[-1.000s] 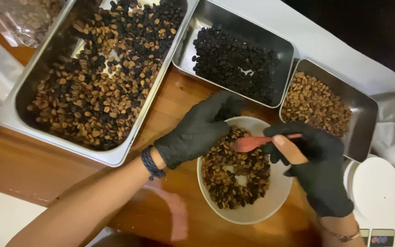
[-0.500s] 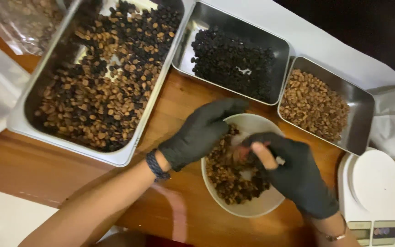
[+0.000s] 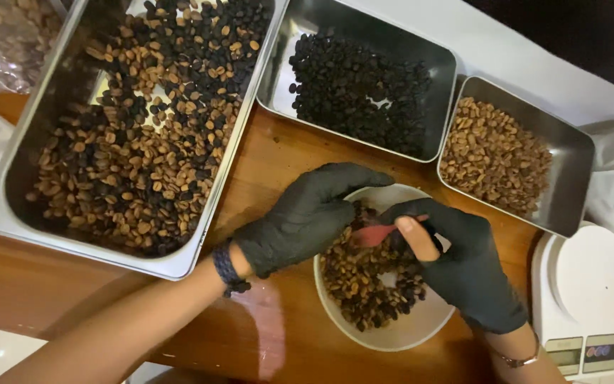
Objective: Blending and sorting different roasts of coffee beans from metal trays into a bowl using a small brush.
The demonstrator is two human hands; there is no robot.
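Both hands wear thin black gloves — matt, rubbery, faintly creased; the left hand (image 3: 307, 217) and the right hand (image 3: 463, 267) show a dull sheen on the knuckles. The right thumb pokes bare through a tear in the glove. The bowl (image 3: 392, 338) looks like smooth white ceramic or plastic; which one cannot be told. The spoon (image 3: 372, 235) is reddish and smooth. Three trays are brushed metal with soft reflections: the large tray (image 3: 8, 213) at left, the middle tray (image 3: 364, 25), the small tray (image 3: 570, 185) at right. The table (image 3: 271, 156) is polished wood — glossy. The scale (image 3: 591, 284) near right is smooth white plastic.
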